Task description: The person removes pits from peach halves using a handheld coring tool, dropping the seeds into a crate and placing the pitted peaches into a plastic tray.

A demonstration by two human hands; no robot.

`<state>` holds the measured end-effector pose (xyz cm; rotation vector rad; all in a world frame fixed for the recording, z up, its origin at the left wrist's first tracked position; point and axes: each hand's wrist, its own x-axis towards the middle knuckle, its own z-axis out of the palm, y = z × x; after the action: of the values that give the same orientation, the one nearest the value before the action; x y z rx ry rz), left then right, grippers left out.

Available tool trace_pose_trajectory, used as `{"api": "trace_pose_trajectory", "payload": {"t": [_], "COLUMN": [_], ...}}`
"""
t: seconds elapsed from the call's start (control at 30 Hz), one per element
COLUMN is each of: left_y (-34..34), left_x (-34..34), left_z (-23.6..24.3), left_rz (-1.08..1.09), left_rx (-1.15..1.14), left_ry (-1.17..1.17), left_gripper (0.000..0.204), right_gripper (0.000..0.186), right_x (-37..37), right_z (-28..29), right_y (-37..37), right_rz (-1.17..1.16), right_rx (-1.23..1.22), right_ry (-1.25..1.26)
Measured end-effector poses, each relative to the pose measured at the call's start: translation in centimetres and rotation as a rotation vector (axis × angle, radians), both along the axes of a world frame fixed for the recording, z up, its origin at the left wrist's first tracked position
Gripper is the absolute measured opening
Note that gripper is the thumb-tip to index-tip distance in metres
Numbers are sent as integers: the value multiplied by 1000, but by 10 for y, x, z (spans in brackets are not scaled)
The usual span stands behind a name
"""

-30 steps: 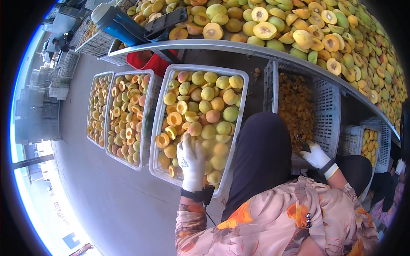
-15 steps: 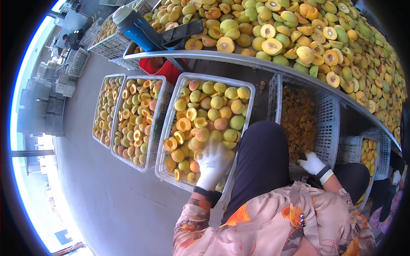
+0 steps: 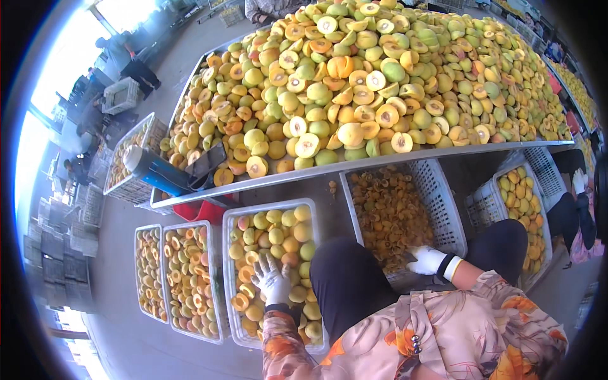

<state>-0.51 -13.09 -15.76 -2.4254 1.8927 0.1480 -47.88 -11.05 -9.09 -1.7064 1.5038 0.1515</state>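
My left hand (image 3: 272, 280), in a white glove, is spread flat over a pale plastic crate (image 3: 226, 278) of yellow peach halves (image 3: 276, 236). Its fingers are apart and rest on or just above the fruit; no peach shows in them. My right hand (image 3: 426, 260), also gloved in white, is at the near edge of a crate (image 3: 448, 215) holding brown-orange peach pits and scraps (image 3: 386, 212). Its fingers look curled, and whatever they may hold is too small or hidden to make out.
A metal-edged table (image 3: 354, 163) heaped with cut peaches spans the far side. A blue flask (image 3: 155, 172) and a dark phone-like object (image 3: 206, 158) stand at its left corner, above a red container (image 3: 197, 211). Two filled crates (image 3: 209, 285) stand left; another (image 3: 535, 218) is right.
The view has tilted up and turned, showing more of the heaped table. My left hand has lifted and spread its fingers over the peaches. My right hand stays by the pit crate.
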Motion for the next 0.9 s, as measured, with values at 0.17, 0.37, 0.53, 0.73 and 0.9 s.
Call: {"api": "trace_pose_trajectory", "payload": {"t": [0.17,0.37,0.53,0.73,0.9], "left_y": [-34,-199,-269,-259,-255], "left_x": [-22,-125,-166,-199,-170], "left_z": [67,207,211,229,178], "left_rz": [-104,-372,-584,-363,-199], "left_rx": [-81,-707,-282,-62,-400], "left_ry": [-29,414,284,189,510], "left_gripper": [56,34,38,49,68], "right_gripper": [47,49,49,48,38], "right_x": [-9,4,-1,-10,3], "right_z": [12,47,65,71,93], "right_y": [-11,-27,-22,-25,-25], "right_rz": [-61,-147,-121,-208,-294], "right_rx": [-61,-143,-193,-220,-361], "right_ry": [-119,-211,-250,-281,-397]}}
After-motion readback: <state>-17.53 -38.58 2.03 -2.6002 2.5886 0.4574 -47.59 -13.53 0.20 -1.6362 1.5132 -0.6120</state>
